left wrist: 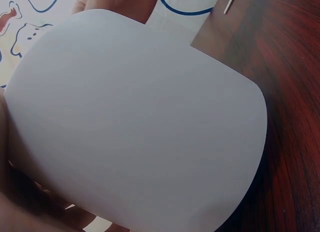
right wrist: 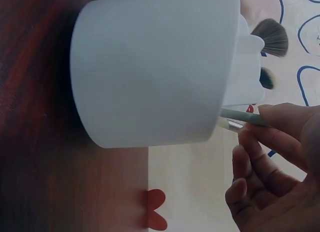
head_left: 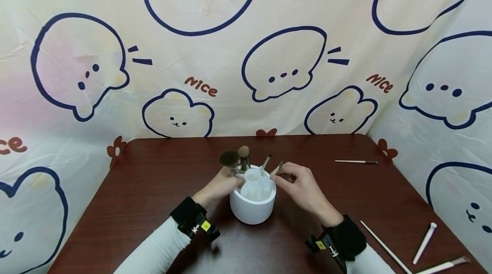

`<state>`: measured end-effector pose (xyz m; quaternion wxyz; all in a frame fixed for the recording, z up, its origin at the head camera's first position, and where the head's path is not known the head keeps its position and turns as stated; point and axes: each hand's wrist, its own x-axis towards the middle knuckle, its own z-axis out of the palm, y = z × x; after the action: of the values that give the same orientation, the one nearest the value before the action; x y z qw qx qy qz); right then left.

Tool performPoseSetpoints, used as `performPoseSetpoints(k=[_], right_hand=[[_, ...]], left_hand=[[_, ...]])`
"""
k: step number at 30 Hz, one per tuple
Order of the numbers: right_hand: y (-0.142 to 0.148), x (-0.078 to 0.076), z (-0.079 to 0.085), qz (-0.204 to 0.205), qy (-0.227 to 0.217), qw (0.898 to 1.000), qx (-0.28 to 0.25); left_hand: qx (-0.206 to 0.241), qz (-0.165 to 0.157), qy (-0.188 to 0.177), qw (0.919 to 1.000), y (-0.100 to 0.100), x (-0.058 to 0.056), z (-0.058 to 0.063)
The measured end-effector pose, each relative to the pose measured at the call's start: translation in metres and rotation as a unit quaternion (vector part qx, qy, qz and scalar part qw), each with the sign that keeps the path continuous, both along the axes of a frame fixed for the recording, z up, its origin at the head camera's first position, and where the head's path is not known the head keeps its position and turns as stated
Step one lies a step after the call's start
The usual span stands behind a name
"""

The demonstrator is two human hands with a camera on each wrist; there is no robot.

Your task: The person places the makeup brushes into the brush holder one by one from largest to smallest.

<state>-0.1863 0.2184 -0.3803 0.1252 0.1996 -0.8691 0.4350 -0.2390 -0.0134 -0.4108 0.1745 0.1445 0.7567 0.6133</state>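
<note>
A white round brush holder (head_left: 252, 210) with inner compartments stands upright on the table. My left hand (head_left: 221, 186) grips its left side, thumb at the rim; the holder's wall hides most of that hand in the left wrist view. At the right rim, my right hand (head_left: 301, 184) pinches a slim makeup brush (right wrist: 242, 116) between thumb and forefinger, its lower end inside the holder. Several brushes stand in the holder: a wide dark fluffy brush (head_left: 229, 159), a rounded tan brush (head_left: 244, 152) and a small thin brush (head_left: 267, 161) among them.
On the brown table (head_left: 161, 171), a thin brush (head_left: 355, 162) lies at the back right. Nearer, right of my right forearm, lie a long white stick (head_left: 384, 245), a short white-handled tool (head_left: 424, 243) and a flat brush (head_left: 442, 267). A patterned curtain (head_left: 226, 60) hangs behind.
</note>
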Motion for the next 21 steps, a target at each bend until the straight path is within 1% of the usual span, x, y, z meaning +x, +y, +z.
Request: performPoseSetpoints(k=[2, 5, 9, 12, 13, 16, 20, 21], right_hand=[[0.004, -0.003, -0.010, -0.001, -0.005, 1.000, 0.005], [0.008, -0.002, -0.017, 0.003, -0.016, 1.000, 0.011], [0.011, 0.001, -0.019, 0.014, -0.032, 0.999, 0.022], [0.014, 0.005, -0.017, 0.022, -0.039, 0.998, 0.034], [0.015, 0.006, -0.016, 0.024, -0.040, 0.998, 0.038], [0.022, 0.013, -0.013, 0.019, -0.036, 0.998, 0.056], [0.039, 0.024, -0.009, -0.008, -0.033, 0.996, 0.085], [0.044, 0.026, -0.009, -0.014, -0.031, 0.995, 0.091]], left_hand=[[-0.003, 0.001, -0.003, 1.0000, 0.000, 0.000, 0.001], [-0.002, 0.007, -0.002, 1.0000, 0.001, 0.001, 0.000], [0.001, 0.007, 0.001, 1.0000, 0.000, 0.013, 0.016], [-0.002, 0.009, -0.005, 0.9999, 0.000, 0.020, 0.028], [-0.001, 0.011, -0.004, 0.9999, 0.000, 0.020, 0.029], [-0.001, 0.016, -0.012, 0.9998, 0.001, 0.012, 0.017], [0.001, 0.017, -0.013, 0.9998, 0.002, 0.000, -0.002], [0.000, 0.018, -0.012, 0.9998, 0.002, -0.001, -0.004]])
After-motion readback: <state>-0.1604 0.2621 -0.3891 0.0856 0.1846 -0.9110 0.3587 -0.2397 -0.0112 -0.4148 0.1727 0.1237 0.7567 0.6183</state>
